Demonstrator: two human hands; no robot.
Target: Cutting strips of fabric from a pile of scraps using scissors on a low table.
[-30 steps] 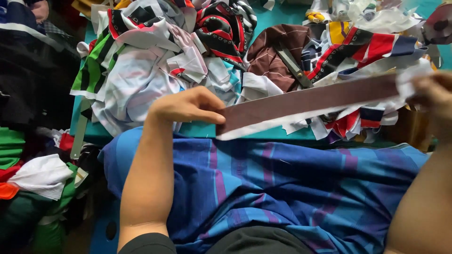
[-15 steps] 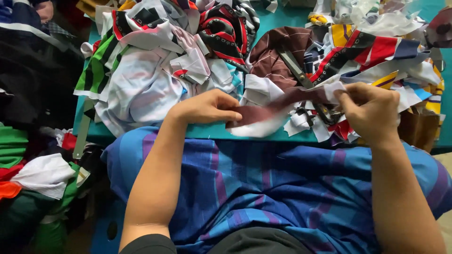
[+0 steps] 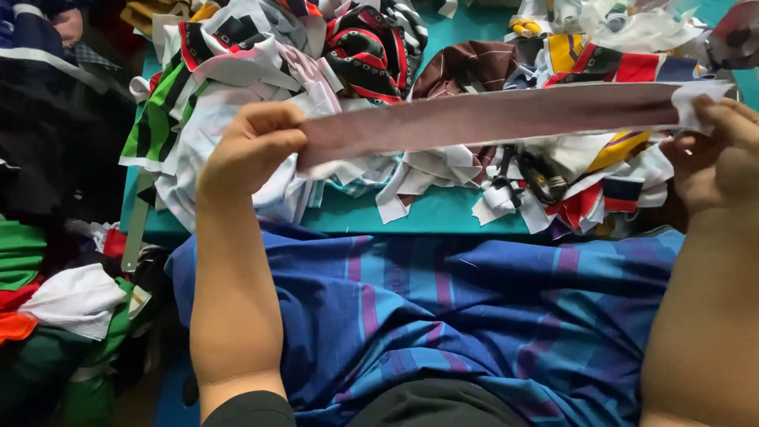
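Two bare hands hold one long brown fabric strip (image 3: 490,119) stretched flat above a teal worktop (image 3: 443,213). The left hand (image 3: 249,150) pinches one end in a closed grip; the right hand (image 3: 715,154) pinches the pale other end. The step looks like straightening the strip, so even tension matters. One heap of mixed fabric scraps (image 3: 261,63) lies behind; blue striped cloth (image 3: 474,316) covers the lap.
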